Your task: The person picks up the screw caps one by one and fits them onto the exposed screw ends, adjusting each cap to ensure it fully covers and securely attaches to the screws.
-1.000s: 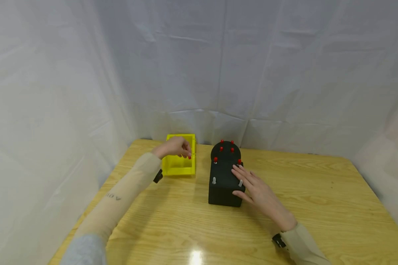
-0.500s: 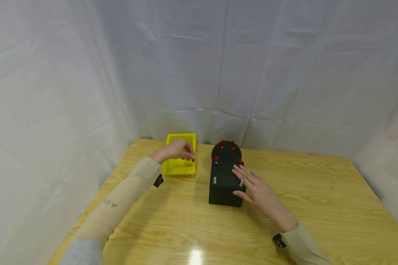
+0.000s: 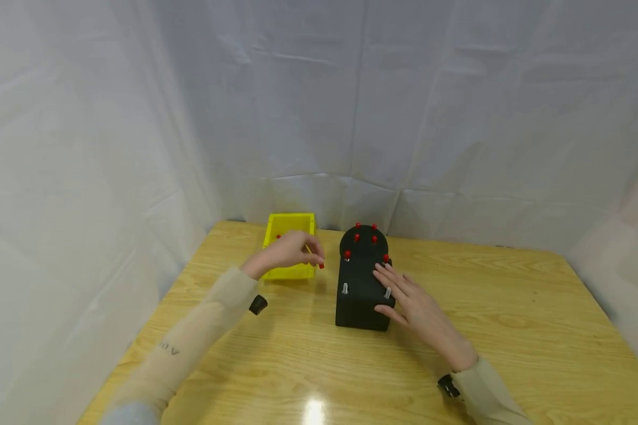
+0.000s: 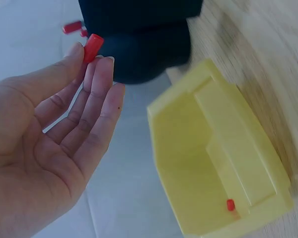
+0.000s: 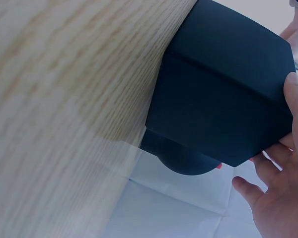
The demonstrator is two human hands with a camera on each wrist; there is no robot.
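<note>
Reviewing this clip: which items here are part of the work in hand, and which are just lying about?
In use:
left hand, pinching a red cap
right hand, resting on the black block
red caps already on the block's pegs
two bare metal pegs
yellow bin, one red cap left inside

Lying about:
wooden table
white cloth backdrop

Yellow bin [image 3: 289,224], black block [image 3: 361,295] w/ red caps [image 3: 365,238], red cap [image 4: 93,47], light-wood table [image 3: 510,330].
</note>
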